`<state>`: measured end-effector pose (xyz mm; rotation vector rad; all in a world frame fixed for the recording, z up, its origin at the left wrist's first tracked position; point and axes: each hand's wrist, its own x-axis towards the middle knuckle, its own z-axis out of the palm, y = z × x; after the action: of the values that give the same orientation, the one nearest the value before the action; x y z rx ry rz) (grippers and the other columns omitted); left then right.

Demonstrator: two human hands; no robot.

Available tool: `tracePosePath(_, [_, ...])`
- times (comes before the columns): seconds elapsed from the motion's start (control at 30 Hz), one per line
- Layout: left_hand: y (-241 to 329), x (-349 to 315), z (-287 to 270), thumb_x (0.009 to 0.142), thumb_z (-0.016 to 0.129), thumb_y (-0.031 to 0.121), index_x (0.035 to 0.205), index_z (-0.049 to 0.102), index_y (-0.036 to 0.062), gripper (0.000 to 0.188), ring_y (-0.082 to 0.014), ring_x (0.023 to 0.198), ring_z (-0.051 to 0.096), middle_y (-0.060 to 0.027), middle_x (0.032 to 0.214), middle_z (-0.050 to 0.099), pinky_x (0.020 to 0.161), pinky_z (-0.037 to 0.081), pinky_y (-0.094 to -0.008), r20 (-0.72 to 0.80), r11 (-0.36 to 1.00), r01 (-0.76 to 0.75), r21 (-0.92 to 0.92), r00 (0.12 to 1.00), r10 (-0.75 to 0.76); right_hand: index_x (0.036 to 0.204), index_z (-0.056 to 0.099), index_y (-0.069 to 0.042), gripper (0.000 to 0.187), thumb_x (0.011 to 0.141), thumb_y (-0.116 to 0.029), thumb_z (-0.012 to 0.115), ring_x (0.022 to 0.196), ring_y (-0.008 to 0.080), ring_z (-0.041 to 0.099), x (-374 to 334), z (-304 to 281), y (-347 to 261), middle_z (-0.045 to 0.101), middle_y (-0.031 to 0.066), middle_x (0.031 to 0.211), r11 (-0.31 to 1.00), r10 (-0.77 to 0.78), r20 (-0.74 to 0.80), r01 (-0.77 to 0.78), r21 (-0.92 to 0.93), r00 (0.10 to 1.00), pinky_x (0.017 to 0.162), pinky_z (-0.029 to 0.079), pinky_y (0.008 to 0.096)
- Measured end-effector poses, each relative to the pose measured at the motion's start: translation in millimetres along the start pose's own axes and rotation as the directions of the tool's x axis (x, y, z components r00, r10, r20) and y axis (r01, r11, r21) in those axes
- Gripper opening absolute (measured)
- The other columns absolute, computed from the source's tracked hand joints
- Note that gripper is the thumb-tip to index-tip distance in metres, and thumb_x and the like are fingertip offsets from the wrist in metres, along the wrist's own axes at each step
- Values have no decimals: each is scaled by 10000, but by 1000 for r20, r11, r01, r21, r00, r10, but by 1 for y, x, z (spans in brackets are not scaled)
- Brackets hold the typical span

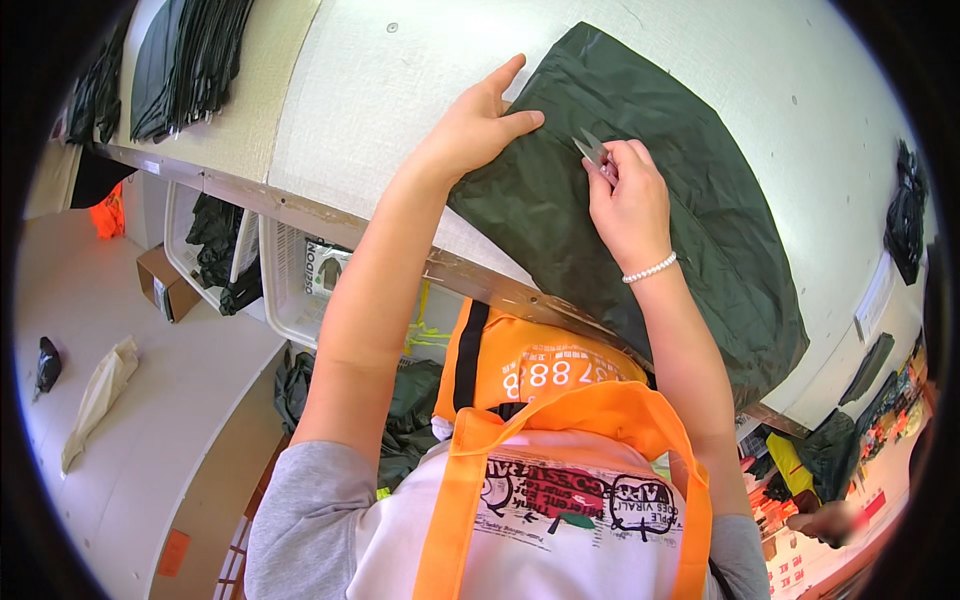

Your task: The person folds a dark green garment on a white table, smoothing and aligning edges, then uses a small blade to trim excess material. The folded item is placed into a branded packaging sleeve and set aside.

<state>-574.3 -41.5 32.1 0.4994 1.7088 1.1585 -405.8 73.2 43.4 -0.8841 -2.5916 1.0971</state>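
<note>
In the head view, a pair of small metal snips [597,153] is held in the right hand [632,192], whose fingers are clamped around the handle; the blades are parted and aimed up and to the left. The dark green cloth [722,225] is spread beneath that hand on the pale surface [360,95]. The left hand [475,128] is laid at the cloth's left edge, thumb and forefinger spread apart, the thumb resting on the cloth; whether its other fingers are tucked underneath cannot be told. For careful work, the cloth is best kept flat and taut by the left hand, and the blade tips are best angled shallowly, clear of the weave and that thumb.

Below and left of the left hand, under the surface's edge, two white baskets are set side by side. In the farther basket [178,255], dark crumpled fabric [213,238] is held; in the nearer basket [283,285], a package [326,266] bearing a garment picture is seen. Beyond them, a brown cardboard box [163,284] is placed, its contents not discernible.
</note>
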Motion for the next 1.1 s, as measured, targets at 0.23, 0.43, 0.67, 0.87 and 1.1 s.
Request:
tracePosePath(0.23, [-6, -2, 0, 872, 610, 52, 1466, 238, 10, 702, -117, 825, 617, -114, 958, 664, 746, 504, -249, 5, 988, -13, -156, 1000, 14, 889, 598, 15, 183, 899, -168, 609, 613, 112, 488, 5, -15, 15, 536, 48, 669, 900, 296, -1, -278, 336, 955, 577, 421, 266])
tracePosePath(0.43, [-10, 3, -2, 878, 596, 35, 1465, 237, 12, 689, -121, 840, 622, -119, 995, 657, 765, 511, -260, 30, 987, -23, -160, 999, 28, 906, 608, 8, 179, 830, -144, 664, 676, 258, 591, 7, -12, -3, 577, 118, 826, 998, -21, 102, 14, 69, 995, 613, 475, 339])
tracePosePath(0.67, [-12, 1, 2, 878, 598, 36, 1466, 240, 18, 689, -118, 838, 625, -121, 985, 660, 726, 519, -256, 62, 961, -13, -278, 998, 32, 925, 565, 23, 156, 870, -120, 596, 799, 349, 597, 11, -14, 0, 585, 180, 894, 990, 51, 233, -81, 119, 971, 707, 476, 395])
tracePosePath(0.87, [-9, -1, -3, 879, 597, 38, 1465, 254, 31, 679, -119, 814, 629, -114, 957, 668, 724, 524, -254, 43, 980, -14, -197, 999, 22, 920, 562, 32, 165, 875, -121, 602, 760, 326, 590, 24, -23, 3, 596, 175, 882, 994, -45, 154, 28, 109, 987, 699, 473, 376])
tracePosePath(1.1, [-13, 0, -3, 877, 598, 34, 1460, 261, 23, 673, -119, 841, 625, -118, 996, 663, 749, 521, -255, 50, 975, -15, -220, 998, 26, 900, 595, 4, 168, 811, -114, 676, 719, 286, 590, 24, -22, -5, 570, 120, 819, 996, -79, 279, 64, 61, 957, 628, 473, 344])
